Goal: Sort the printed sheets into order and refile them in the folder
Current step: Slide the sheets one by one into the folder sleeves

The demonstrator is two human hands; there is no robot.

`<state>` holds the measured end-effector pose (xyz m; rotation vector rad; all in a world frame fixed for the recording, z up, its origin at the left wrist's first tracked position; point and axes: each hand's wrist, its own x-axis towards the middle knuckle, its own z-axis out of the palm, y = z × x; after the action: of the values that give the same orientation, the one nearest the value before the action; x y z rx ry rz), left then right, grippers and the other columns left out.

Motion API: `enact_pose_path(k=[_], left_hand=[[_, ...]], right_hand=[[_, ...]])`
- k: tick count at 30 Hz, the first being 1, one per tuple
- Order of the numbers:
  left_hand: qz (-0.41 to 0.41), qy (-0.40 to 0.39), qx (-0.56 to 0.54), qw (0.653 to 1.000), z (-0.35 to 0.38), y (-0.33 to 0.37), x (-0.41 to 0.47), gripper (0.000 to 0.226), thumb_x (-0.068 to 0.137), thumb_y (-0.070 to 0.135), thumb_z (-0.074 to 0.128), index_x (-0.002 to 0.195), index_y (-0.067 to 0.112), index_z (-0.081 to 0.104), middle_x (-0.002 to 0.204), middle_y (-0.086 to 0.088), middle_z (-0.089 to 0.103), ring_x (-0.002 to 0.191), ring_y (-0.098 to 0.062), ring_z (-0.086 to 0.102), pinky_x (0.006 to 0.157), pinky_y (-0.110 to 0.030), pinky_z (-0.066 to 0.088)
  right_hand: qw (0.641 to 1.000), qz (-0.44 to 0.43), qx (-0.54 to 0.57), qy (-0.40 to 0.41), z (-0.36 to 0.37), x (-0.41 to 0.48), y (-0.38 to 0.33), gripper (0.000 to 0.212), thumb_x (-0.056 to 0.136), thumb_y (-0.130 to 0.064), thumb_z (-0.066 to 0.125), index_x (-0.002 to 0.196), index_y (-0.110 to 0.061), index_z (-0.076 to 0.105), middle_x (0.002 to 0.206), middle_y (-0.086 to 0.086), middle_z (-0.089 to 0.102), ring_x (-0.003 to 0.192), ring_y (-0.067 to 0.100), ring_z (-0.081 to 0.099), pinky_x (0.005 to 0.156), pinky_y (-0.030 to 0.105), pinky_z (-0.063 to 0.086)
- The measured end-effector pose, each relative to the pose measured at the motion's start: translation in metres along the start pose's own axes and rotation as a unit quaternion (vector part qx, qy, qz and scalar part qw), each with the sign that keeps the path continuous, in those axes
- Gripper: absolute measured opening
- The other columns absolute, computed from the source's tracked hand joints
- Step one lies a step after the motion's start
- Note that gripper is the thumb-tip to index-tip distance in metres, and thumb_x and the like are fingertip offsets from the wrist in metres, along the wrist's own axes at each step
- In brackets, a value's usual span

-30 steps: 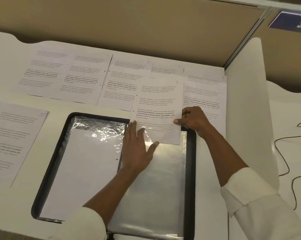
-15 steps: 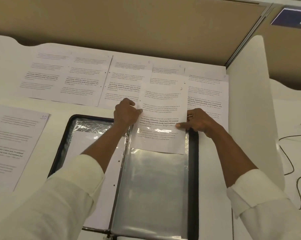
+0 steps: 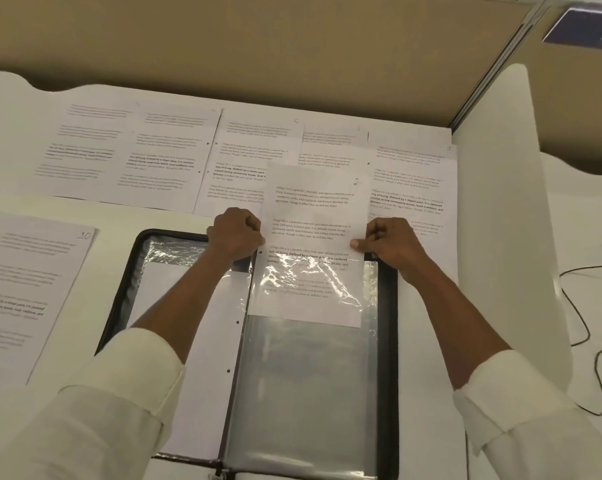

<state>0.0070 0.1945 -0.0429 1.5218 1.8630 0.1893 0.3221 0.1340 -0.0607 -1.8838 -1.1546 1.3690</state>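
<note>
A black-edged folder lies open on the white desk, with clear plastic sleeves on its right half. A printed sheet marked 2 stands partly inside the top sleeve, its lower part under the shiny plastic. My left hand grips the sheet's left edge near the sleeve's mouth. My right hand pinches the sheet's right edge, thumb on the paper. Several more printed sheets lie in a row along the back of the desk.
A sheet marked 10 lies at the left of the desk. A white side panel borders the desk on the right, with a tan partition wall behind. A black cable loops on the surface beyond the panel.
My left hand left the sleeve's surface and took the sheet's left edge. The sheet has slid deeper into the sleeve. My right hand kept its hold.
</note>
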Motion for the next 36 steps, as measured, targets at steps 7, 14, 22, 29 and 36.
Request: enact_pose_path(k=[7,14,22,29,36], left_hand=[[0.017,0.014,-0.101,0.995,0.0,0.003,0.003,0.027,0.08,0.03,0.093,0.095,0.02,0.073,0.092,0.0,0.076,0.097,-0.023,0.074,0.095,-0.045,0.06],[0.02,0.0,-0.034,0.999,0.002,-0.007,0.003,0.03,0.075,0.027,0.095,0.092,0.024,0.07,0.09,0.004,0.076,0.097,-0.022,0.073,0.097,-0.047,0.058],[0.055,0.007,0.031,0.998,0.003,-0.015,-0.008,0.032,0.078,0.027,0.091,0.095,0.028,0.065,0.08,0.013,0.07,0.089,-0.017,0.069,0.101,-0.048,0.052],[0.17,0.113,0.15,0.967,0.035,-0.016,-0.077,0.067,0.091,0.05,0.076,0.14,0.01,0.053,0.143,-0.011,0.054,0.135,-0.034,0.048,0.111,-0.048,0.04],[0.194,0.067,0.146,0.968,0.104,-0.057,-0.193,0.113,0.091,0.087,0.045,0.167,0.008,0.021,0.176,-0.013,-0.009,0.163,-0.03,-0.009,0.13,-0.054,0.018]], right_hand=[[0.994,-0.013,-0.074,-0.074,-0.008,-0.008,-0.004,0.04,0.078,-0.016,0.093,0.114,-0.015,0.079,0.1,0.0,0.081,0.092,0.021,0.078,0.085,0.033,0.065],[0.998,0.003,0.045,0.031,-0.007,0.007,-0.012,0.042,0.076,-0.029,0.095,0.108,-0.014,0.073,0.096,0.006,0.081,0.091,0.025,0.078,0.083,0.045,0.066],[0.997,-0.017,0.04,0.058,-0.002,0.023,-0.025,0.053,0.074,-0.03,0.097,0.117,-0.015,0.069,0.091,-0.001,0.08,0.083,0.017,0.076,0.072,0.037,0.06],[0.993,-0.09,-0.069,0.026,-0.001,0.063,-0.074,0.057,0.075,-0.037,0.096,0.124,-0.025,0.068,0.106,-0.001,0.076,0.097,0.011,0.071,0.076,0.028,0.052],[0.939,-0.124,-0.297,-0.124,0.005,0.095,-0.112,0.024,0.083,-0.013,0.09,0.104,-0.023,0.082,0.095,0.002,0.076,0.088,0.015,0.068,0.077,0.026,0.049]])
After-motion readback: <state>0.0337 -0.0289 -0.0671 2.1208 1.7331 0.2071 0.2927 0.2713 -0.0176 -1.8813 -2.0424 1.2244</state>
